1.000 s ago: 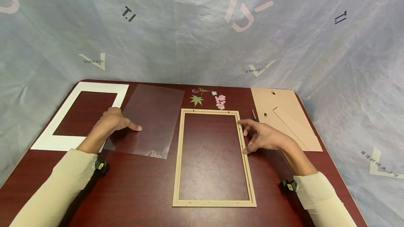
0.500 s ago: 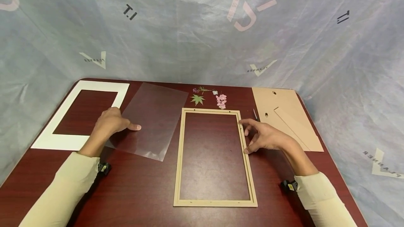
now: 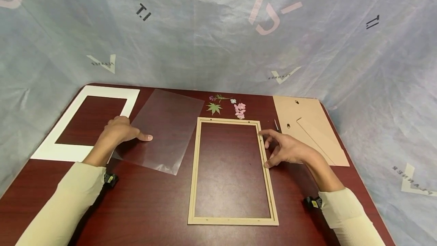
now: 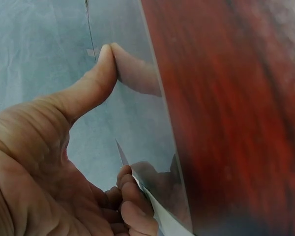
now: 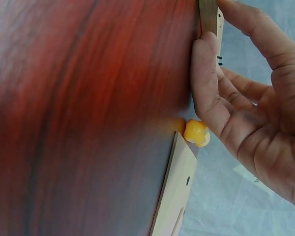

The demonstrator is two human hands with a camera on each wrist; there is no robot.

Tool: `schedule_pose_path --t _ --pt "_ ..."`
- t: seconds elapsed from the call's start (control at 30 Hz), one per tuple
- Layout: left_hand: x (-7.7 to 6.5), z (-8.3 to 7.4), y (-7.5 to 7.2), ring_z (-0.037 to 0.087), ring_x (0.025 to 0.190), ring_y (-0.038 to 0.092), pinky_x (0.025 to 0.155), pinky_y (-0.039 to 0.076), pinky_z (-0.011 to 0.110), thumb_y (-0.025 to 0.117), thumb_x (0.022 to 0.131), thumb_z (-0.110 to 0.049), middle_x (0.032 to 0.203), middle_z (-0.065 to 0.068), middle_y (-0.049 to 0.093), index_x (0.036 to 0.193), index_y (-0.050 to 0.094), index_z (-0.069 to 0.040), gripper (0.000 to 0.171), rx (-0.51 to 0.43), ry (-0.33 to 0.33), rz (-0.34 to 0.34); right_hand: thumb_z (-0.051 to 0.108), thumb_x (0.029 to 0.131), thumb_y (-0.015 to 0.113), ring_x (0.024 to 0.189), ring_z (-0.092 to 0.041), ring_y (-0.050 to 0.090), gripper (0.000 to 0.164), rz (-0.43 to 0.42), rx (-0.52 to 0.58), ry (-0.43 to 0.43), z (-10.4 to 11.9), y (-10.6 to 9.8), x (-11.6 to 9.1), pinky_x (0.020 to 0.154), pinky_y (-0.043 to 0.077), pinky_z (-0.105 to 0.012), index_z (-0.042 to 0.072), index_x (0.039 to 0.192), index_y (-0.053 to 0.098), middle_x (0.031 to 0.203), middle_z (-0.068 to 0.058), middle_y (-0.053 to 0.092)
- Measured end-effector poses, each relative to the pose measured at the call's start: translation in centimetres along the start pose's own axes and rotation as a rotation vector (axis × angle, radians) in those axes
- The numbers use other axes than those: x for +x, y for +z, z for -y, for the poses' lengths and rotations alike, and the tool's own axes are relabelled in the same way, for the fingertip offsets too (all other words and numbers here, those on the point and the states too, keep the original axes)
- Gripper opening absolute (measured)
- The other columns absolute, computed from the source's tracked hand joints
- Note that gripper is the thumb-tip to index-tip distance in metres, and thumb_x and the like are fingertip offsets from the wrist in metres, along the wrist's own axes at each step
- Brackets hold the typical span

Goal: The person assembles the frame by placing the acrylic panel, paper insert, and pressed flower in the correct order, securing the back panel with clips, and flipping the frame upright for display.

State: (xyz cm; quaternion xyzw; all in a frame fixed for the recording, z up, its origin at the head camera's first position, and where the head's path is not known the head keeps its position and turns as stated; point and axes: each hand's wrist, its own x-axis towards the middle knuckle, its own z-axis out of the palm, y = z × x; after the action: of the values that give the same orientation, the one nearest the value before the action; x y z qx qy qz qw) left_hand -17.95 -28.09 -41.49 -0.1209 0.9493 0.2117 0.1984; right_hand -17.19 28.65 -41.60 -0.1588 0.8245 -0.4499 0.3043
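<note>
In the head view my left hand (image 3: 117,130) lies over the left edge of a clear plastic sheet (image 3: 167,124). Its thumb reaches onto the sheet, and the other fingers bend near the white mat (image 3: 68,153), a rectangular border with an open window. The left wrist view has the thumb tip touching the sheet (image 4: 142,93). My right hand (image 3: 290,148) is at the right rail of a pale wooden picture frame (image 3: 232,221); thumb and index finger touch the rail well apart from each other. The sheet's right edge comes up to the frame's top left corner.
Behind the frame lie a green leaf (image 3: 214,108), pink flowers (image 3: 240,110) and a small pale flower (image 3: 233,101). A tan backing board (image 3: 300,111) with hooks lies at the right. A thin pen-like tool (image 3: 276,125) is beside it. A printed grey sheet (image 3: 205,41) surrounds the table.
The clear sheet has turned slightly clockwise under my left hand, its top right corner shifting right and its near corner left. My right hand and the frame have kept their places.
</note>
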Motion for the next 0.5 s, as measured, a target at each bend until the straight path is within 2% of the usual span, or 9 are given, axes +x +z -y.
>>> schedule_pose_path --t 0.1,0.33,0.43,0.5 --pt "-0.5 -0.3 -0.2 0.076 0.143 0.038 0.117 0.043 0.08 0.096 0.076 -0.07 0.154 0.057 0.037 0.154 0.034 0.029 0.14 0.01 0.001 0.006 -0.009 0.074 0.097 0.071 -0.019 0.069 0.11 0.001 0.001 -0.002 0.1 0.0 0.0 0.069 0.065 -0.03 -0.002 0.167 0.038 0.119 -0.024 0.053" --pt "-1.3 -0.8 -0.2 0.077 0.139 0.045 0.112 0.048 0.078 0.094 0.084 -0.06 0.148 0.053 0.049 0.146 0.049 0.026 0.115 0.006 0.034 -0.015 -0.01 0.074 0.097 0.07 -0.019 0.07 0.111 0.007 0.019 -0.004 0.1 0.1 0.0 0.068 0.065 -0.03 -0.002 0.167 0.037 0.119 -0.023 0.053" --pt "-1.5 -1.1 -0.1 0.076 0.138 0.048 0.111 0.049 0.078 0.095 0.085 -0.057 0.15 0.052 0.049 0.147 0.048 0.026 0.114 0.003 0.032 -0.031 -0.01 0.075 0.097 0.071 -0.02 0.071 0.111 0.009 0.02 0.001 0.1 0.0 0.0 0.069 0.065 -0.031 -0.002 0.168 0.037 0.119 -0.023 0.053" --pt "-1.5 -1.3 0.0 0.078 0.14 0.044 0.111 0.048 0.08 0.095 0.085 -0.056 0.15 0.055 0.045 0.148 0.046 0.028 0.115 0.007 0.026 -0.042 -0.009 0.075 0.097 0.071 -0.02 0.07 0.111 0.007 0.016 0.004 0.1 0.0 0.0 0.069 0.065 -0.031 -0.002 0.168 0.037 0.119 -0.023 0.053"
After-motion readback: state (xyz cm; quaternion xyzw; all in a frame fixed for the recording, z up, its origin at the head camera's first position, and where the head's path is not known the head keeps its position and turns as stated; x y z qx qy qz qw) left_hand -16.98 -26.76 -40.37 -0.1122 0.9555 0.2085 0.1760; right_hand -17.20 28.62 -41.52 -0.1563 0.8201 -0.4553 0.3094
